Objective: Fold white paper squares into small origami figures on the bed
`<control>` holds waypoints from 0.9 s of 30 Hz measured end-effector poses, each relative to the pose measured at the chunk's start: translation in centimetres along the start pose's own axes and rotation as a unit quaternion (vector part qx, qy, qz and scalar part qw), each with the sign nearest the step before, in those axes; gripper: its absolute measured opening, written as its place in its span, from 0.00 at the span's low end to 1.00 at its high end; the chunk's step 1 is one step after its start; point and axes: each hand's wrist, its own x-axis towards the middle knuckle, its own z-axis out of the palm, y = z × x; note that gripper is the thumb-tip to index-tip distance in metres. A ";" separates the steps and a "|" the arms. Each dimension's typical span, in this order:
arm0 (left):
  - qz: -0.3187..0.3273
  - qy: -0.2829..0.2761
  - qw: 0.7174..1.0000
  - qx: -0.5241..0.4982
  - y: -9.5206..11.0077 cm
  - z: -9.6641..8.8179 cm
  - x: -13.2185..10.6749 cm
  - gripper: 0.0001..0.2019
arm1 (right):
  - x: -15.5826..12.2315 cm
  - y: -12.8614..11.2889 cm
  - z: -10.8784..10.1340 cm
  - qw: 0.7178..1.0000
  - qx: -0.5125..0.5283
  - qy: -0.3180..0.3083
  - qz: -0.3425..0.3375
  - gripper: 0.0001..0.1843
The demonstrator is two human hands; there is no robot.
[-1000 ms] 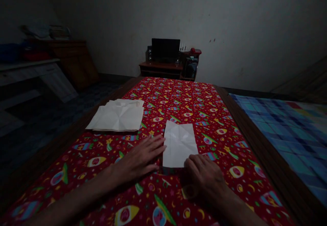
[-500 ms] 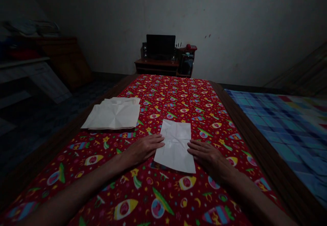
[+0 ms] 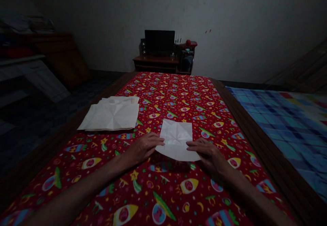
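A creased white sheet of paper [image 3: 176, 135] lies in front of me on a red patterned cloth [image 3: 163, 192], its near edge bent up off the cloth. My left hand [image 3: 146, 146] grips the paper's left edge, fingertips on top and thumb hidden. At the right edge, my right hand [image 3: 208, 152] pinches the paper with its fingers over the surface. Farther left rests a stack of creased white paper sheets [image 3: 111, 115], apart from both hands.
Dark wooden edges [image 3: 245, 130] border the cloth. On the right lies a blue checked cloth [image 3: 270, 124]. A monitor [image 3: 159, 41] stands on a small desk [image 3: 155, 60] by the far wall. Wooden furniture [image 3: 56, 55] is at the left.
The paper's near edge has risen and curled up toward me. Both hands have gone from resting beside its edges to gripping them. The stack stays in place.
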 end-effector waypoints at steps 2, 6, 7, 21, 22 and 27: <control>-0.035 0.029 0.999 -0.020 0.0 0.2 0.4 0.12 | 0.1 -0.5 0.1 0.997 0.036 0.010 0.071 0.12; -0.185 0.052 0.981 0.030 0.4 0.7 1.9 0.13 | 0.9 -1.2 0.5 0.973 0.051 0.028 0.224 0.17; -0.216 0.052 0.973 0.056 0.5 0.8 2.3 0.14 | 1.2 -1.2 0.7 0.968 0.044 0.038 0.245 0.18; -0.288 -0.011 0.934 0.208 -0.1 1.2 4.0 0.14 | 2.9 -0.3 1.6 0.952 -0.172 0.020 0.251 0.16; -0.292 -0.020 0.931 0.220 -0.1 1.2 4.0 0.14 | 2.9 -0.3 1.6 0.952 -0.177 0.019 0.251 0.16; -0.295 -0.028 0.920 0.255 0.3 1.2 4.1 0.16 | 3.0 -0.4 1.6 0.950 -0.199 0.009 0.239 0.16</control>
